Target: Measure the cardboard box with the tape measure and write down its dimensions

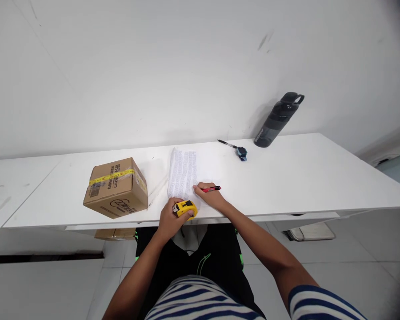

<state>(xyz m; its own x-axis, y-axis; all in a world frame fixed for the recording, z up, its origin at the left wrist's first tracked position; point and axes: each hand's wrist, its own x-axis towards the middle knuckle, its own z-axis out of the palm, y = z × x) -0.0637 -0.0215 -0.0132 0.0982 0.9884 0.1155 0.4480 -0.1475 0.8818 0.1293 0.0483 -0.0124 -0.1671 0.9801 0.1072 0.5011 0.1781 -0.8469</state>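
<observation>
My left hand (171, 216) is closed around a yellow tape measure (186, 208) at the near edge of the white table (286, 178). Its yellow tape runs left across the top of a cardboard box (116, 188). My right hand (209, 195) grips a red pen (211, 189), with the tip resting on a sheet of paper (182, 173) covered in writing. The paper lies between the box and my right hand.
A dark water bottle (278, 119) leans against the white wall at the back right. A black pen (227, 143) and a small blue object (242, 153) lie near it. Another cardboard box (115, 234) sits under the table. A second white table (6, 186) adjoins on the left.
</observation>
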